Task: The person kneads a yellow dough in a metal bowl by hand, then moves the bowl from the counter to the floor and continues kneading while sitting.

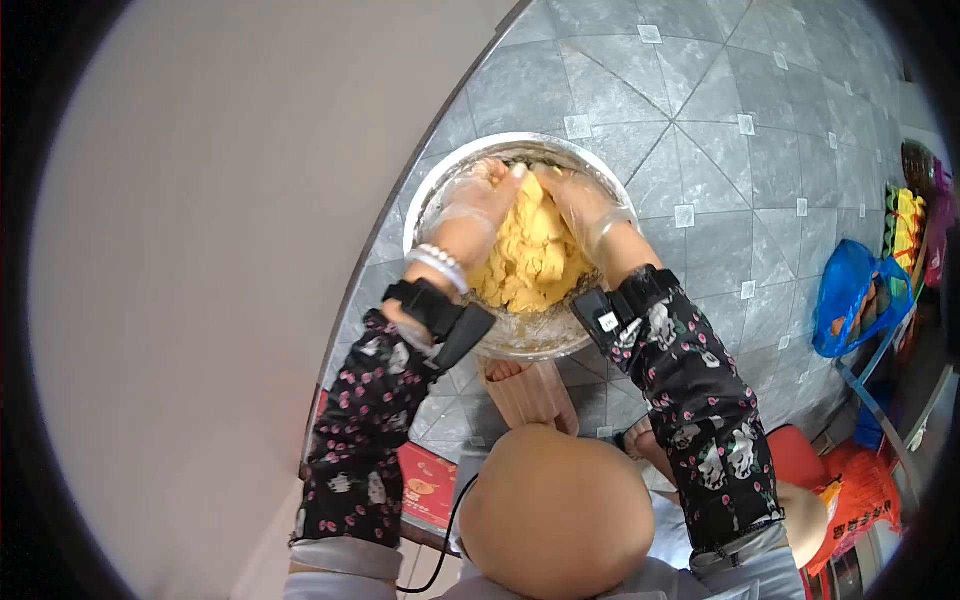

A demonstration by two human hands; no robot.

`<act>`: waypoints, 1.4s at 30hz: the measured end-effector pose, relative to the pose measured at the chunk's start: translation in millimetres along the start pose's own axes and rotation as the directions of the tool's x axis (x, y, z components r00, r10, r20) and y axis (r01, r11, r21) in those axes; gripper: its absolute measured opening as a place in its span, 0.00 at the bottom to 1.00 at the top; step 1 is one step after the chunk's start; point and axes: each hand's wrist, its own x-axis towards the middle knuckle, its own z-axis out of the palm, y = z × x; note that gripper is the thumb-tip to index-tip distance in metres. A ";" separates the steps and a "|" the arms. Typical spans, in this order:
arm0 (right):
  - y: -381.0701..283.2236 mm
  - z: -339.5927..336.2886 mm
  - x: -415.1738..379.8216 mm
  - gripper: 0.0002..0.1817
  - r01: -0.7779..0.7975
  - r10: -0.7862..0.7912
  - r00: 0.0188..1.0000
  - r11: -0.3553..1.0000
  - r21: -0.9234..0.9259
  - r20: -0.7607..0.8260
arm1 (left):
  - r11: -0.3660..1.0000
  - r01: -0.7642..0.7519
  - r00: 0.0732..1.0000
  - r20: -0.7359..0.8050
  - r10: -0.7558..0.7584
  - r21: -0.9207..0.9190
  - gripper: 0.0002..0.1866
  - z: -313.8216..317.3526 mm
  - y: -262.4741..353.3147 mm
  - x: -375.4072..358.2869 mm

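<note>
A lumpy mass of yellow dough (535, 255) fills the middle of a round metal bowl (515, 349) on the tiled floor. My left hand (478, 205), in a clear plastic glove, is closed on the dough's far left side, its thumb lying on top. From the far right side my right hand (585, 208), gloved the same way, presses into the dough with its fingers curled down. Its fingertips are partly hidden by dough. Dark residue smears the bowl's inner wall. Black straps with small devices are on both wrists, over flowered sleeves.
A pale wall or panel (210, 230) borders the bowl's left side. Close below the bowl are sandalled feet (510, 372) and a bare knee (555, 510). To the right are a blue plastic bag (855, 300) and a red bag (865, 495).
</note>
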 end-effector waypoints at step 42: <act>45.8 32.7 38.2 0.32 0.284 -0.106 0.952 0.655 -0.700 0.287 | 0.986 -0.127 0.985 -0.101 0.138 0.112 0.31 21.8 -72.4 -28.5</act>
